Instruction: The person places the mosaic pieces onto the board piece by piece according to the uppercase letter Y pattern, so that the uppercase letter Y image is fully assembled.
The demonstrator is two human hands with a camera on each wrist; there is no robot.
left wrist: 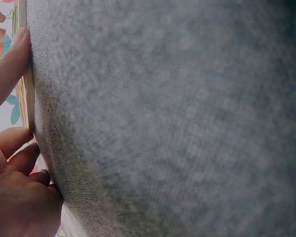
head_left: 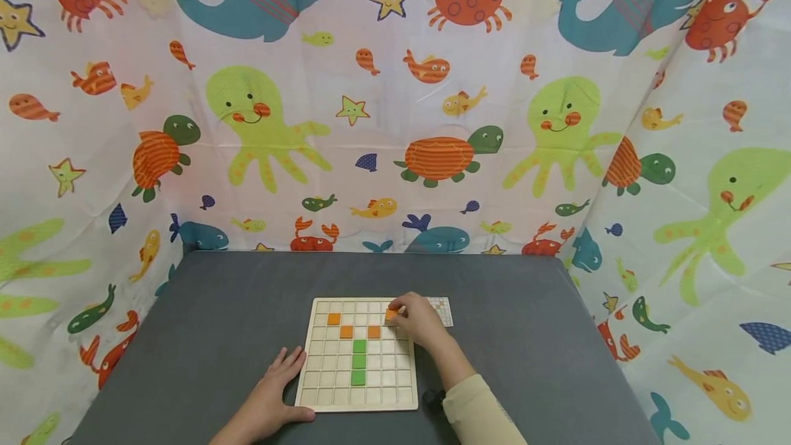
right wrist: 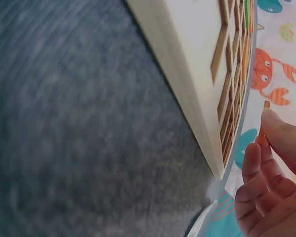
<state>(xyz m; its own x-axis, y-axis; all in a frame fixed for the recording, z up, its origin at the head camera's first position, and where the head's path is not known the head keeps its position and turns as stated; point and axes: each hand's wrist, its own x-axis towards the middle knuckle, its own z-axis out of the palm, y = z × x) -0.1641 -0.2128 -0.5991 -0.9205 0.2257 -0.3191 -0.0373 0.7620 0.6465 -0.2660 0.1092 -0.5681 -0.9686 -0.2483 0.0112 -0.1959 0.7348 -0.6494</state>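
Observation:
A light wooden grid board (head_left: 329, 390) lies on the grey table. Three green square tiles (head_left: 358, 361) form a column in its middle. Above them, orange square tiles (head_left: 334, 319) sit in separate cells, two left of the column and one right. My right hand (head_left: 420, 321) pinches another orange tile (right wrist: 266, 118) between thumb and fingers, over the board's upper right part. At the board's left side, my left hand (head_left: 274, 390) touches the edge with fingers spread, its thumb by the lower left corner. In the left wrist view, the left thumb and fingers meet the board's rim (left wrist: 30, 98).
A small printed card (head_left: 442, 310) lies at the board's upper right, partly hidden by the right hand. A small black object (head_left: 434, 400) is beside the right sleeve. A curtain (head_left: 371, 191) with sea animals surrounds the grey table (head_left: 247, 294) at the back and sides.

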